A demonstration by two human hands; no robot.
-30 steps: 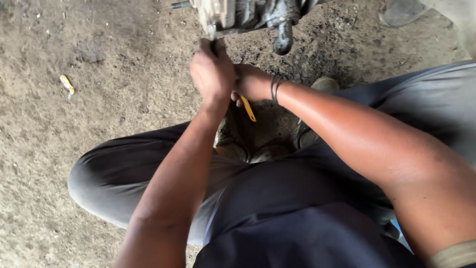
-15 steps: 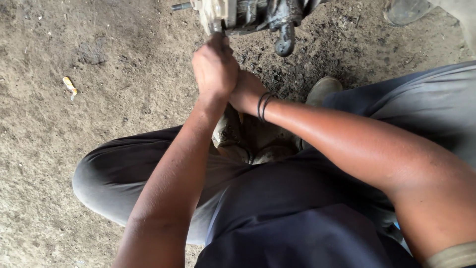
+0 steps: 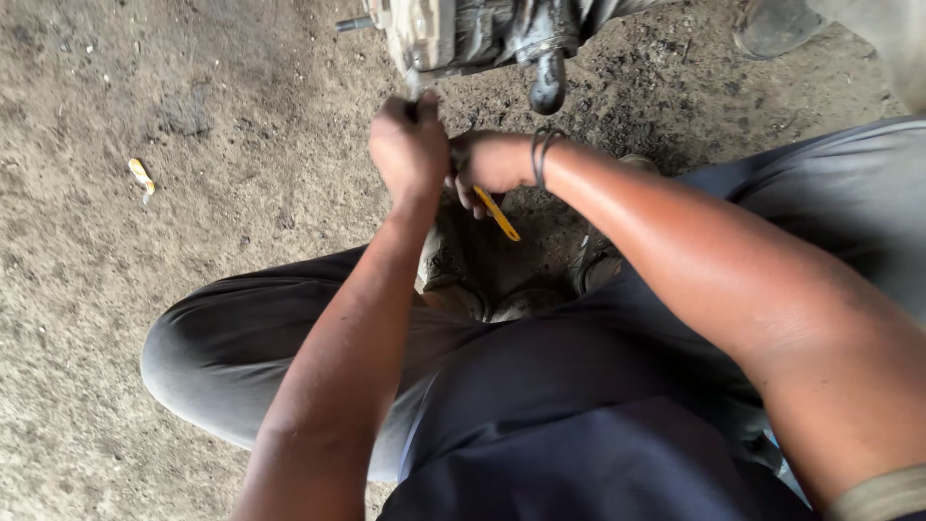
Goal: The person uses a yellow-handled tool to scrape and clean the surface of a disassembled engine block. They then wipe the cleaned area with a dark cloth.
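A grimy metal engine part (image 3: 463, 34) hangs at the top of the view, over a dirt floor. My left hand (image 3: 410, 150) is a closed fist just under it, wrapped around a thin metal piece that pokes out at the part's lower edge. Pressed against that fist, my right hand (image 3: 492, 164) grips a tool with a yellow handle (image 3: 499, 216) that sticks out downward. Dark bands circle my right wrist. What the tool's tip touches is hidden by both hands.
I squat with my knees (image 3: 207, 347) spread, in grey trousers, shoes (image 3: 453, 280) below my hands. A black knob (image 3: 547, 89) hangs from the part. A small yellow scrap (image 3: 142, 176) lies on the dirt at left. Another person's shoe (image 3: 772, 27) is at top right.
My right hand slid behind the left fist, hiding the yellow handle, then came back out with the handle showing again. Both hands stayed just under the part.
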